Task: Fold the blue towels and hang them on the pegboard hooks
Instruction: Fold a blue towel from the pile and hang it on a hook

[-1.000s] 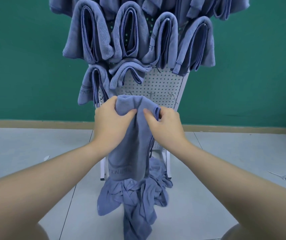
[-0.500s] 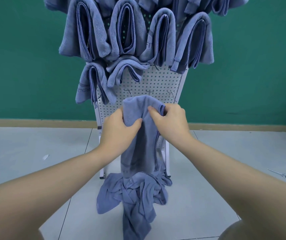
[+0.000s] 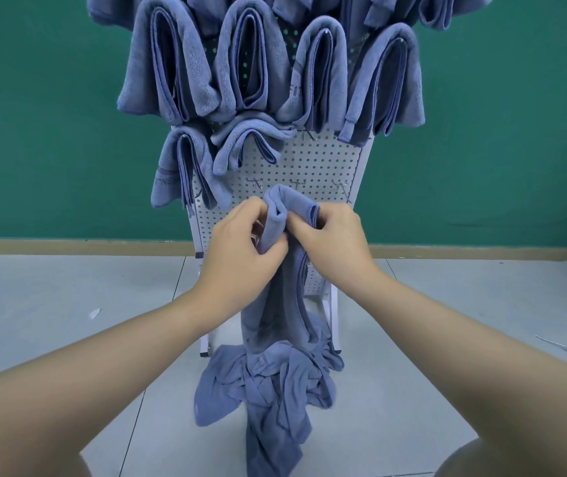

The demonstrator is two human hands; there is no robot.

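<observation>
the floor (image 3: 51,304) is pale grey tile with thin seams, running back to a tan baseboard (image 3: 68,244) and a green wall (image 3: 34,115). a white pegboard (image 3: 323,160) stands on the floor just beyond both hands, its legs showing below the wrists. the left hand (image 3: 240,249) and right hand (image 3: 333,242) are side by side, nearly touching, each with fingers curled and pinching the folded top of one towel (image 3: 285,215) between them; the fold rises just above the knuckles, right in front of the board, and the rest of it hangs straight down under the hands. beneath the hands a heap (image 3: 275,383) of unfolded blue cloth lies on the floor at the board's foot. above the hands, hung towels (image 3: 251,63) crowd the upper board in rows, two more up and to the left of the left hand. bare hooks (image 3: 340,185) sit just above the right hand on open white board. open floor spreads wide to either side of the forearms; a small metal bit (image 3: 558,346) lies far right, a white scrap (image 3: 94,313) far left.
</observation>
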